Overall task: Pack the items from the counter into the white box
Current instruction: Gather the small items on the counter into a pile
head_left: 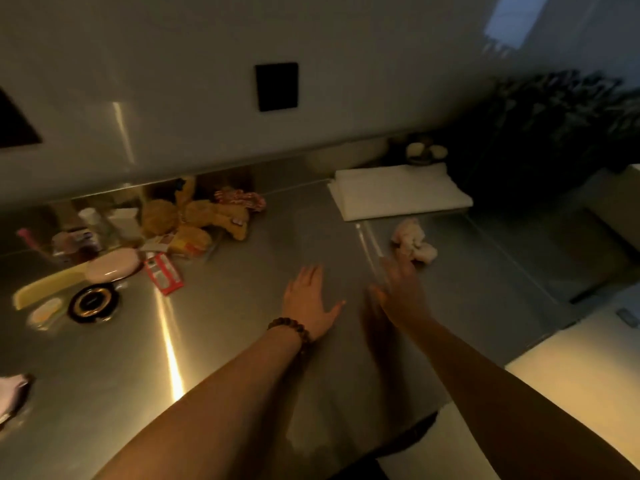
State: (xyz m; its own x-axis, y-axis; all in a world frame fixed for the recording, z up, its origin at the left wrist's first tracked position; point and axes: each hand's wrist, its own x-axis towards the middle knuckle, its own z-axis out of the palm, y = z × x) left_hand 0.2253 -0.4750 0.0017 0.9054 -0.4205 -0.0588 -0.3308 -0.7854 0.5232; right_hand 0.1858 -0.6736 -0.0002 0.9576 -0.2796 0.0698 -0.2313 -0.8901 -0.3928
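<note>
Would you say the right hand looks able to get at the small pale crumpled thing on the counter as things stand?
Probably yes. The right hand is open, its fingertips already close beside the crumpled thing, with only bare counter between them.

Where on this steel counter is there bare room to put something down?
Bare steel lies between the red packet and the left hand, and from both hands back to the folded white cloth. The far-left corner is crowded: yellow plush toy, pink case, bottles. The right hand nears a crumpled white wad.

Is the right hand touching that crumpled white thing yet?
Cannot tell. In the head view the blurred right hand has fingertips at the crumpled white thing, contact unclear.
</note>
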